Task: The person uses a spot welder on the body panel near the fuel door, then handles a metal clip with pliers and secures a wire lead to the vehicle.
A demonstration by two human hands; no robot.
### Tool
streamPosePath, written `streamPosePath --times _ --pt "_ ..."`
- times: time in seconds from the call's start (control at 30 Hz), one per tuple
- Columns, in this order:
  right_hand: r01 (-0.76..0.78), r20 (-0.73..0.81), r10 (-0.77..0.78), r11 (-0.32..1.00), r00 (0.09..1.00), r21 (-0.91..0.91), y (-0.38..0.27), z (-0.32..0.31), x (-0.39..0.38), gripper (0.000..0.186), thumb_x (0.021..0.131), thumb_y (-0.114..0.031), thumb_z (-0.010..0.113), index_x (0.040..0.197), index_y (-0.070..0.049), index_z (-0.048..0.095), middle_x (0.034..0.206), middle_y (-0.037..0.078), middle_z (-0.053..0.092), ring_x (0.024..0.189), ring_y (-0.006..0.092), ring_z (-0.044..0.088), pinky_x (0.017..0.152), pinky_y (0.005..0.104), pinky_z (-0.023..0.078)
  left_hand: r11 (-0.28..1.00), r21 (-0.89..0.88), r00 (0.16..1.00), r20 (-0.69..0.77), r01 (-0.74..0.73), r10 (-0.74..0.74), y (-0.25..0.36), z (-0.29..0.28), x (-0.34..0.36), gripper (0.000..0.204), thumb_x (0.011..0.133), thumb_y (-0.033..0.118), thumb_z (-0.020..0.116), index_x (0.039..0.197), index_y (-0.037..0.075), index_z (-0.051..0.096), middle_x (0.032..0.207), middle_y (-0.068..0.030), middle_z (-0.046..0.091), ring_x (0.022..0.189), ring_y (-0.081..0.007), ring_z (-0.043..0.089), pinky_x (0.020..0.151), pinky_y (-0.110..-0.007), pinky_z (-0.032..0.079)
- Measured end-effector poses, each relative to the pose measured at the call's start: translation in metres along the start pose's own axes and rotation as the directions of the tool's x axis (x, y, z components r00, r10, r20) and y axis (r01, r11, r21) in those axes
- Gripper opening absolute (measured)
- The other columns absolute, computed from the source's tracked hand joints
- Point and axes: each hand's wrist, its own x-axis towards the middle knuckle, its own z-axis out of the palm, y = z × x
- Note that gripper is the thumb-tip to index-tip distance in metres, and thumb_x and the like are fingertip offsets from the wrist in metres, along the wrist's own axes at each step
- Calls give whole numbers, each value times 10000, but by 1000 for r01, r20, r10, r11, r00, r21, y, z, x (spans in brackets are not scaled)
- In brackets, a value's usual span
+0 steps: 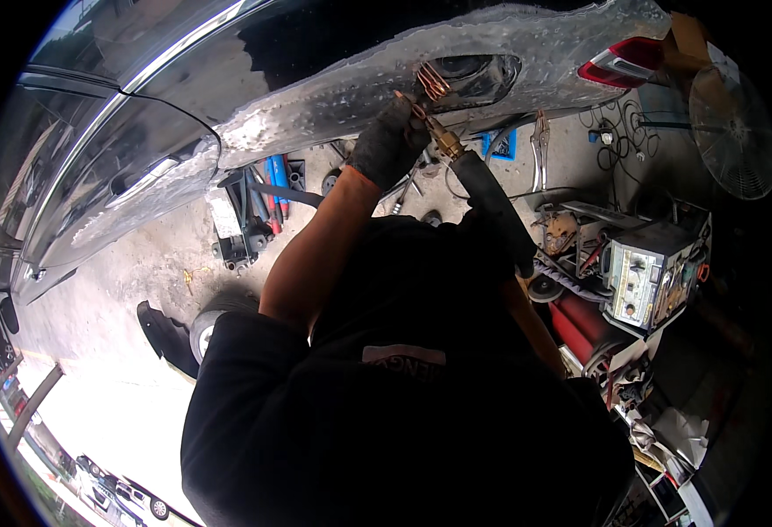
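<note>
My left hand (pixel 390 140), in a dark glove, reaches up to the bare, dented metal panel of a car (pixel 333 105). Its fingers close around the front of a brass-tipped tool (pixel 443 139), just behind the copper tip that touches the panel beside a dark oval opening (pixel 473 75). Further down, my right hand (pixel 495 211), also dark-gloved, wraps the tool's black handle, though it is hard to make out against my black shirt. The right forearm shows only partly.
The car's red tail lamp (pixel 623 61) is at the upper right. A grey welding machine (pixel 649 272), a red cylinder (pixel 579 325) and a round fan (pixel 732 132) stand at right. Blue and red tools (pixel 272 189), locking pliers (pixel 539 140) and a wheel (pixel 215 321) lie on the concrete floor.
</note>
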Motion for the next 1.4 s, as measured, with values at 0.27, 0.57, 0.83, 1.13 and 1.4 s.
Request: streamPosePath --times 0.27,0.57,0.83,1.13,1.4 --pt "-55 42 47 978 998 199 -16 -41 19 235 867 -312 613 1001 -121 642 862 67 651 775 221 636 646 374 500 304 846 886 351 -438 301 14 18 -11 307 785 53 647 1053 33 499 897 -96 556 820 -223 582 724 -324 500" --pt "-41 20 37 970 999 241 -27 -57 23 287 910 -270 578 1131 -88 591 1033 80 611 938 203 589 784 336 484 814 548 980 144 -195 138 6 6 -8 186 940 132 536 1107 59 501 882 23 486 800 -82 489 761 -220 468" --pt "24 50 -35 977 998 211 -21 -48 31 271 862 -193 633 1098 -64 604 965 77 625 874 216 623 741 339 497 357 767 832 396 -533 389 22 33 -16 387 847 98 639 1203 29 504 918 -61 605 803 -191 593 744 -280 492" --pt "-68 -53 132 766 990 639 -61 -129 89 181 781 -114 677 944 -49 633 831 84 626 747 216 643 616 305 493 777 624 945 -197 -86 263 -6 24 5 260 920 219 513 938 17 676 802 -32 652 688 -118 573 599 -280 463" --pt "82 -219 27 878 975 472 -64 -122 99 206 765 -113 679 945 -41 610 843 117 608 742 267 628 605 349 495 965 220 940 -334 143 -63 13 38 22 276 904 192 477 913 -28 644 776 -105 667 629 -163 605 535 -282 460"
